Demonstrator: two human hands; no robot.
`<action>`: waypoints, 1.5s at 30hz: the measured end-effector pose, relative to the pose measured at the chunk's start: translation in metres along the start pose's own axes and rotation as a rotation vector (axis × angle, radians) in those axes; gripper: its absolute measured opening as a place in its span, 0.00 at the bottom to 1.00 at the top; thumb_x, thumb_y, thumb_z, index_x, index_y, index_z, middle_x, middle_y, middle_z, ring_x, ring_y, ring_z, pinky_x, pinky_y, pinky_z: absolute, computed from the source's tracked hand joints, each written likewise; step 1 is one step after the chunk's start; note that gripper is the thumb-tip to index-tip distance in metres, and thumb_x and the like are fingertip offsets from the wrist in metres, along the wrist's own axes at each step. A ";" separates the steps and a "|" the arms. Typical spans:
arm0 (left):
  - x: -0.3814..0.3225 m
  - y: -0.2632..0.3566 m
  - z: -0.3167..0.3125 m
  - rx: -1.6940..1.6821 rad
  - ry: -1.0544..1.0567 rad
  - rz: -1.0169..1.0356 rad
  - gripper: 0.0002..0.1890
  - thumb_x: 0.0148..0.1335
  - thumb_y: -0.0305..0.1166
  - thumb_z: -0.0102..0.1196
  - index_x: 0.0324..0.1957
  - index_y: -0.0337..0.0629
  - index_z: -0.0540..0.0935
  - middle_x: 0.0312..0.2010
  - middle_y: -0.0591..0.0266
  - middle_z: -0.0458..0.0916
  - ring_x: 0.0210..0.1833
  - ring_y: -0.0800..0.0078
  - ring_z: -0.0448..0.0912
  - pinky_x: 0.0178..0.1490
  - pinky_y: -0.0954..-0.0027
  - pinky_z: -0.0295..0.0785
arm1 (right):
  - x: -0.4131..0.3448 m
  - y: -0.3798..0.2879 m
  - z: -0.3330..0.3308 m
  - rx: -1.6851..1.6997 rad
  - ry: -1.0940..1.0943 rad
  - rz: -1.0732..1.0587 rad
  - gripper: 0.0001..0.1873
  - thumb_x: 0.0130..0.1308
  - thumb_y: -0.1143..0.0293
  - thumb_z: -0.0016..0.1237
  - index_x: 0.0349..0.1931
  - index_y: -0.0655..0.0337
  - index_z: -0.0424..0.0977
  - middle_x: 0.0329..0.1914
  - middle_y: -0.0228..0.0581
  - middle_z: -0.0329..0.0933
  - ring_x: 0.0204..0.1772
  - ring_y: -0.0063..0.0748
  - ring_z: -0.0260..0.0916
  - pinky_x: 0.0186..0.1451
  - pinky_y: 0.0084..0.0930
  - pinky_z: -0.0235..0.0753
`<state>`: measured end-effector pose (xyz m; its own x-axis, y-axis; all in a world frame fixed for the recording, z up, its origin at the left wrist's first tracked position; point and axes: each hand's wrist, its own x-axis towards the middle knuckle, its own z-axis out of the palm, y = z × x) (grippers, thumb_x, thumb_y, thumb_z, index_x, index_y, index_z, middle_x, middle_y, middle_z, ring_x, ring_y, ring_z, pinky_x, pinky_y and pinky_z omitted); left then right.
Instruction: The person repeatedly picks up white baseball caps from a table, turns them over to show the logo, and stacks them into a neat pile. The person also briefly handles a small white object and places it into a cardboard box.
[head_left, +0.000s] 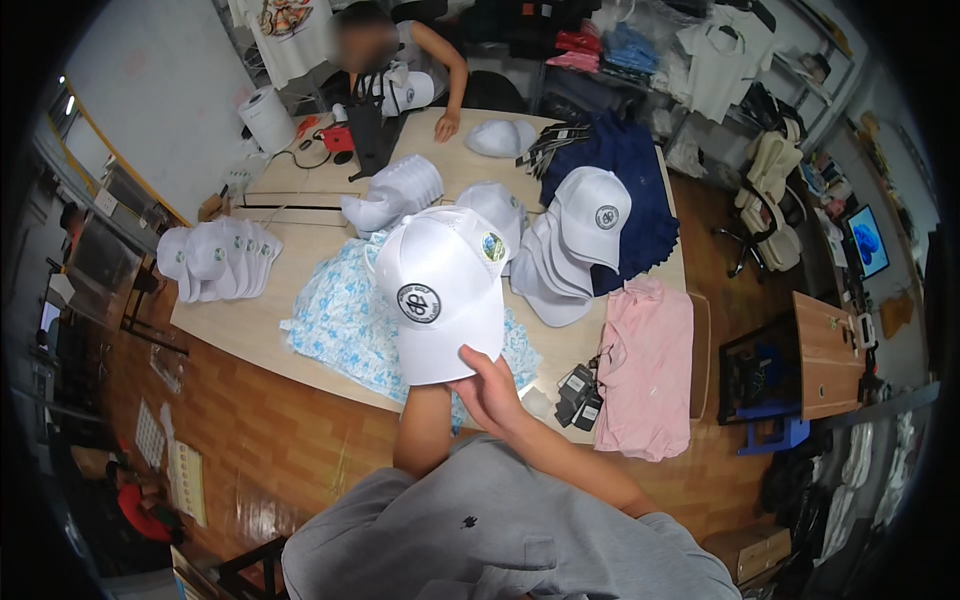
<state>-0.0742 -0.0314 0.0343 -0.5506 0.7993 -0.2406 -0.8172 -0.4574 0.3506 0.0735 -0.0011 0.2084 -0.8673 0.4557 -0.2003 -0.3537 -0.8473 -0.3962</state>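
Note:
A white baseball cap (450, 300) with a round dark logo patch on its front is held up before me. My right hand (487, 386) pinches its brim, thumb on top. My left forearm runs up behind the brim, and the cap hides that hand, so its grip cannot be seen. Behind this cap shows another white cap (491, 232) with a green and blue round emblem on its side. A blue floral cloth (337, 322) lies beneath on the table. To the right stands a stack of white caps (562, 247), the top one bearing a similar dark patch.
On the wooden table (300, 360) lie more nested white caps (405, 187), a row of caps (225, 259), navy garments (645, 202), a folded pink garment (649, 367) and black hang tags (577, 394). A co-worker (435, 60) sits across, near a cap machine or stand (367, 135).

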 end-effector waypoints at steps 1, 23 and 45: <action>0.002 0.002 0.002 0.001 -0.001 0.000 0.27 0.72 0.49 0.41 0.64 0.39 0.68 0.62 0.52 0.71 0.64 0.59 0.70 0.66 0.59 0.68 | 0.001 -0.004 -0.003 0.000 -0.030 0.034 0.29 0.71 0.73 0.45 0.69 0.63 0.52 0.67 0.43 0.62 0.69 0.37 0.61 0.68 0.42 0.67; 0.053 0.023 0.018 -0.004 -0.040 0.068 0.29 0.72 0.51 0.40 0.65 0.38 0.66 0.63 0.52 0.70 0.64 0.59 0.70 0.67 0.59 0.67 | 0.051 -0.088 -0.009 -1.796 0.047 -1.387 0.08 0.49 0.76 0.62 0.30 0.60 0.79 0.38 0.33 0.79 0.40 0.36 0.77 0.38 0.28 0.77; 0.046 0.026 0.023 -0.014 -0.035 0.059 0.31 0.72 0.53 0.40 0.66 0.38 0.65 0.64 0.51 0.69 0.65 0.59 0.69 0.67 0.58 0.67 | 0.058 -0.095 -0.011 -1.803 0.008 -1.217 0.11 0.46 0.79 0.58 0.28 0.61 0.70 0.33 0.37 0.72 0.36 0.40 0.73 0.36 0.32 0.74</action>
<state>-0.1173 0.0027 0.0532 -0.5921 0.7836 -0.1881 -0.7857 -0.5094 0.3509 0.0603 0.1087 0.2248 -0.5305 0.4286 0.7313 0.0464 0.8761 -0.4798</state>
